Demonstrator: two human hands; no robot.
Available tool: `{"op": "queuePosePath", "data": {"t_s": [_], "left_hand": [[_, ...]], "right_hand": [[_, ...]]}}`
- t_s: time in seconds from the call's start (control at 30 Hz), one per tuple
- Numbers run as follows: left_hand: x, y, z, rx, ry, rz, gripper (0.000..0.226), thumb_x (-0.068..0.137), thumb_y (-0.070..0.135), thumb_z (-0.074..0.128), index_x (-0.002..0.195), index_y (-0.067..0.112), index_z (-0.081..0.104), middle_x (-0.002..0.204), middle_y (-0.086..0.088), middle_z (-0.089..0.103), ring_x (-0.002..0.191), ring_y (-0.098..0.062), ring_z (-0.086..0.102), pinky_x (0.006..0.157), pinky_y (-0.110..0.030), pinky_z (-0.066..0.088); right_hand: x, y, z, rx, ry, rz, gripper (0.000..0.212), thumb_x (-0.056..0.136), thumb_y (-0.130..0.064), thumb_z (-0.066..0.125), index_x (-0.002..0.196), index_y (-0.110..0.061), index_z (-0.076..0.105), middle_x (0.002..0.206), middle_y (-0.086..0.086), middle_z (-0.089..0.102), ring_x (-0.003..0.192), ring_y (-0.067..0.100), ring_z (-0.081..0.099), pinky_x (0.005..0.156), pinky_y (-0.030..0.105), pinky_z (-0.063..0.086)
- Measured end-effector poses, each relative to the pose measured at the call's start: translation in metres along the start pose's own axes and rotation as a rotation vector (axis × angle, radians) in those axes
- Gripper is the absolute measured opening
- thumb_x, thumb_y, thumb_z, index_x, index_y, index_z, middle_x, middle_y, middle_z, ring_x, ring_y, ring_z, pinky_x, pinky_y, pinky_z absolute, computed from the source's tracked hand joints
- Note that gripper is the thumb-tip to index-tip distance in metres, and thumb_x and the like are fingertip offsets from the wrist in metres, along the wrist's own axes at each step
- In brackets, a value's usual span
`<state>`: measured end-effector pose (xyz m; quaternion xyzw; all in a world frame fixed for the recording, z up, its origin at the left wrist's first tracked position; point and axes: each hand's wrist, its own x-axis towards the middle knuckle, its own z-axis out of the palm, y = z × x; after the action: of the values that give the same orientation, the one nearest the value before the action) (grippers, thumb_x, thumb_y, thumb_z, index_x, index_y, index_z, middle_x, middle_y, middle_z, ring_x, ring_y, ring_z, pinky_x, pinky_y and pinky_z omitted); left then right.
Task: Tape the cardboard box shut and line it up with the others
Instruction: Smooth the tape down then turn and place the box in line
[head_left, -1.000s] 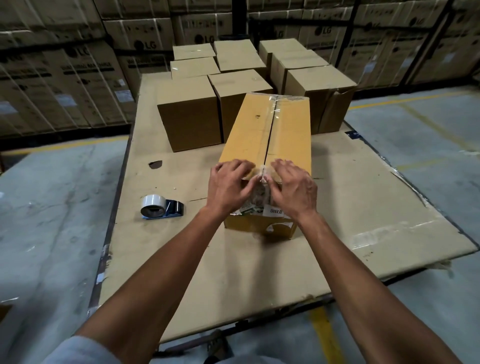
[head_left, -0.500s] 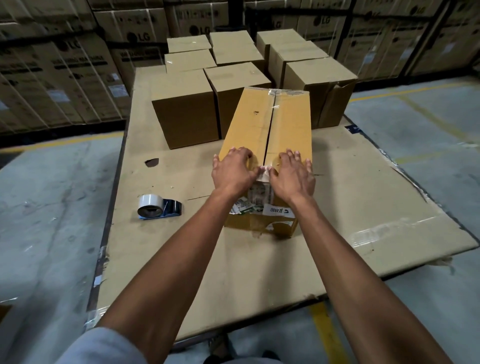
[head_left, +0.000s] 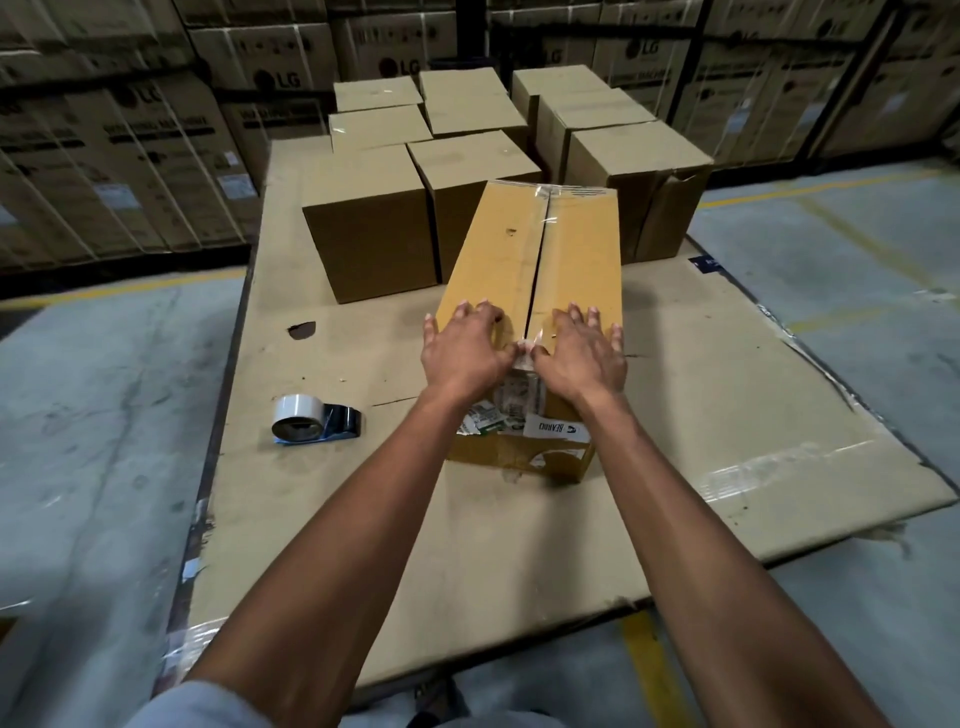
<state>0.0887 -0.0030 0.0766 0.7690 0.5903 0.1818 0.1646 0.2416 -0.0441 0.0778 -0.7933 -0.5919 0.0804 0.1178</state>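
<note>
A long yellow-brown cardboard box (head_left: 566, 260) lies on the cardboard-covered platform (head_left: 467, 519), with clear tape along its centre seam and torn labels on its near end. My left hand (head_left: 465, 353) lies flat on the box's near top edge, left of the seam, fingers spread. My right hand (head_left: 582, 358) lies flat on the same edge, right of the seam. Both press on the tape end at the near edge. A group of several closed brown boxes (head_left: 371, 223) stands just behind it. A tape dispenser (head_left: 314, 426) lies to the left of the box.
Stacked LG cartons (head_left: 130, 156) wall off the back and left. Grey concrete floor with yellow lines (head_left: 831, 249) surrounds the platform. The rightmost box (head_left: 644, 192) has a torn side. A small hole (head_left: 302, 329) marks the cardboard sheet to the left.
Both hands have slid from curled over the near end of the box up onto its top edge and flattened out, fingers spread. The box and dispenser stay where they were.
</note>
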Motion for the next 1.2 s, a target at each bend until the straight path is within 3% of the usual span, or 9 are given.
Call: {"op": "queuePosePath", "data": {"t_s": [0.07, 0.17, 0.4, 0.73, 0.9, 1.03, 1.2], "left_hand": [[-0.003, 0.003, 0.001, 0.031, 0.044, 0.001, 0.066, 0.097, 0.068, 0.063, 0.150, 0.031, 0.052, 0.164, -0.005, 0.049, 0.158, -0.022, 0.036, 0.132, -0.056, 0.000], [-0.005, 0.002, -0.001, 0.099, 0.006, 0.057, 0.068, 0.102, 0.068, 0.053, 0.158, 0.030, 0.046, 0.171, -0.001, 0.039, 0.162, -0.023, 0.027, 0.134, -0.056, 0.001], [0.003, -0.011, -0.016, 0.141, -0.236, 0.141, 0.084, 0.102, 0.069, 0.046, 0.169, 0.024, 0.024, 0.180, -0.003, 0.007, 0.166, -0.027, 0.001, 0.130, -0.058, -0.008], [-0.004, 0.009, 0.000, 0.178, -0.022, 0.008, 0.064, 0.107, 0.062, 0.048, 0.163, 0.033, 0.038, 0.174, 0.006, 0.031, 0.164, -0.022, 0.019, 0.133, -0.058, 0.004], [-0.002, 0.002, -0.003, 0.179, -0.101, 0.049, 0.072, 0.105, 0.068, 0.042, 0.167, 0.033, 0.031, 0.178, 0.005, 0.020, 0.166, -0.023, 0.010, 0.132, -0.061, 0.001], [0.001, -0.006, -0.014, 0.056, -0.231, 0.066, 0.085, 0.101, 0.067, 0.051, 0.169, 0.024, 0.024, 0.179, 0.003, 0.009, 0.166, -0.023, 0.001, 0.129, -0.060, -0.008], [0.002, 0.001, -0.003, 0.082, -0.111, -0.010, 0.076, 0.103, 0.061, 0.055, 0.167, 0.030, 0.031, 0.177, 0.006, 0.022, 0.166, -0.018, 0.010, 0.133, -0.056, -0.002]], "right_hand": [[-0.003, -0.001, 0.002, -0.029, 0.030, -0.016, 0.068, 0.106, -0.056, 0.046, 0.165, -0.027, 0.030, 0.177, 0.005, 0.018, 0.164, 0.030, 0.010, 0.133, 0.057, 0.004], [-0.005, 0.001, 0.002, -0.062, 0.014, -0.048, 0.064, 0.108, -0.055, 0.039, 0.166, -0.030, 0.027, 0.177, 0.005, 0.015, 0.164, 0.032, 0.008, 0.132, 0.058, 0.003], [0.007, 0.010, -0.012, 0.063, -0.226, -0.047, 0.086, 0.100, -0.063, 0.053, 0.169, -0.031, 0.013, 0.178, 0.004, -0.003, 0.164, 0.030, -0.010, 0.129, 0.058, -0.011], [-0.004, -0.003, 0.002, -0.074, -0.022, -0.021, 0.060, 0.107, -0.059, 0.038, 0.164, -0.040, 0.031, 0.178, 0.000, 0.012, 0.165, 0.033, 0.004, 0.131, 0.061, -0.001], [-0.001, 0.002, -0.002, -0.038, -0.089, -0.017, 0.065, 0.106, -0.059, 0.041, 0.166, -0.040, 0.024, 0.178, 0.003, 0.004, 0.164, 0.034, -0.003, 0.131, 0.063, -0.003], [0.005, 0.007, -0.014, 0.051, -0.227, -0.021, 0.079, 0.100, -0.063, 0.052, 0.167, -0.038, 0.018, 0.178, 0.004, -0.003, 0.164, 0.033, -0.010, 0.129, 0.061, -0.011], [0.001, -0.001, -0.003, 0.009, -0.066, 0.012, 0.072, 0.100, -0.067, 0.048, 0.164, -0.039, 0.030, 0.178, 0.001, 0.011, 0.165, 0.031, 0.003, 0.131, 0.060, -0.004]]}}
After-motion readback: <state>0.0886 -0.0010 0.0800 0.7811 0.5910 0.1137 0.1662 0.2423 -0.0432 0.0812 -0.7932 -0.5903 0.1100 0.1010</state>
